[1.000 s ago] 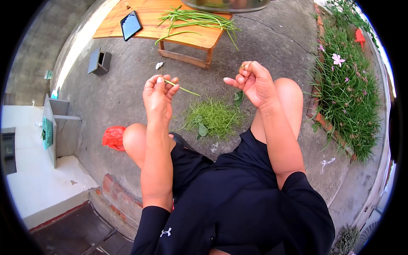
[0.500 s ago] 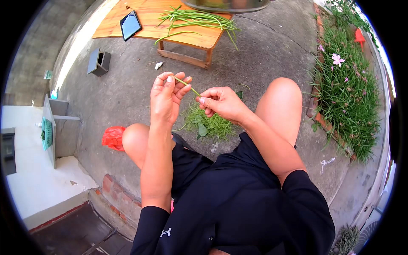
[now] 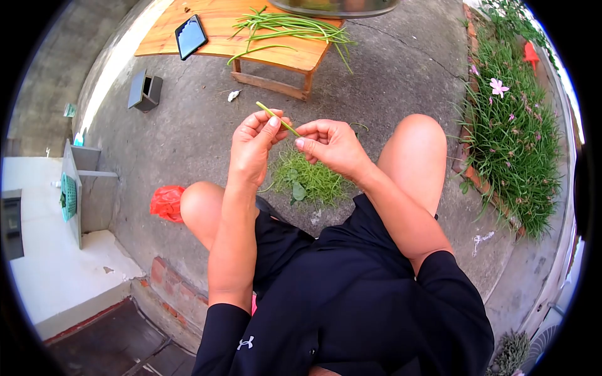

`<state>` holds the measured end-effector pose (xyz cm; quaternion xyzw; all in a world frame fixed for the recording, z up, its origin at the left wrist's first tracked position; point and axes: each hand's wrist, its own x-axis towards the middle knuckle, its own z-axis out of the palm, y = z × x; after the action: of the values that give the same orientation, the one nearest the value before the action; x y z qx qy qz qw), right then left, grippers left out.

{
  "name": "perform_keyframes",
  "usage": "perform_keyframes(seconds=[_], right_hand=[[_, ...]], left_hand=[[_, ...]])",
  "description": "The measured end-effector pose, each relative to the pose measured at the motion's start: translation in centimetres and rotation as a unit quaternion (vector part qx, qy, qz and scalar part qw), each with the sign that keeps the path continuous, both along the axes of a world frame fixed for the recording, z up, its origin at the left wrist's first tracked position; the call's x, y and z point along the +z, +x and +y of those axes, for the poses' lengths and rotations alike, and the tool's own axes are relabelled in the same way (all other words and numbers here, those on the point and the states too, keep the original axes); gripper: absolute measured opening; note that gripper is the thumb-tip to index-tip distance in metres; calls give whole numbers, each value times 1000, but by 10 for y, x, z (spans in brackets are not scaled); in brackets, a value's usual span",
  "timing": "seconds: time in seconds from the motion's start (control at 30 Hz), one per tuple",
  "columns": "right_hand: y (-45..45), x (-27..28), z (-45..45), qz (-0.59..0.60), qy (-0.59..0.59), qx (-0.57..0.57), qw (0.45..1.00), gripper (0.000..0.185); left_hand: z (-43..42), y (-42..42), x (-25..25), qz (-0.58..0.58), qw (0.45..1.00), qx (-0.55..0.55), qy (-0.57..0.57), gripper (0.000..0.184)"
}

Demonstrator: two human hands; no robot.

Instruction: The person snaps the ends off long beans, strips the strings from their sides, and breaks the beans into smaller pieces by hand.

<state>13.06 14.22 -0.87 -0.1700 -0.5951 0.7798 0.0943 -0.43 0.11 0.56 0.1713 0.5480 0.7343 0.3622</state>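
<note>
A thin green vegetable stem (image 3: 266, 109) slants between my hands, above the ground. My left hand (image 3: 252, 145) pinches it near the middle with thumb and fingers, its pale upper end sticking out past the fingertips. At the lower end, the thumb and fingertips of my right hand (image 3: 333, 147) are closed on the stem. Below the hands, a loose heap of thin green strips and scraps (image 3: 320, 183) lies on the concrete, with a green leaf (image 3: 298, 190) on it.
Ahead stands a low wooden table (image 3: 219, 14) bearing a bunch of long green stems (image 3: 282, 28) and a tablet (image 3: 190, 37). The base of a metal vessel (image 3: 338, 7) shows at the top. A red plastic bag (image 3: 167, 203) lies left; a flower bed (image 3: 514, 138) borders the right.
My left hand has shifted slightly right and down along the stem, so more of its upper end shows. The hands are closer together, and my right fingers have moved a little.
</note>
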Motion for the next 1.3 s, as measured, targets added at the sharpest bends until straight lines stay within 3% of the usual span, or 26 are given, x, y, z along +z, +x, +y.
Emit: perform_keyframes(seconds=[0.13,0.43,0.73,0.83,1.03,1.23,1.3], right_hand=[[0,1,2,3,-27,-4,1000,22],[0,-4,7,-42,146,-47,987,13],[-2,-1,7,-27,268,-199,942,12],[-3,-2,6,5,283,-237,929,9],[-5,0,3,-11,165,-241,956,6],[-2,1,7,121,443,-209,863,6],[-1,4,4,121,445,-203,864,7]], left_hand=[[1,2,1,37,999,7,-15,18],[3,8,3,98,995,4,-13,15],[-1,12,8,222,958,-12,-180,12],[1,18,5,210,957,-37,-195,11],[2,16,-2,172,964,-72,-188,12],[5,23,-3,202,963,-38,-172,19],[4,24,0,235,952,-34,-194,18]])
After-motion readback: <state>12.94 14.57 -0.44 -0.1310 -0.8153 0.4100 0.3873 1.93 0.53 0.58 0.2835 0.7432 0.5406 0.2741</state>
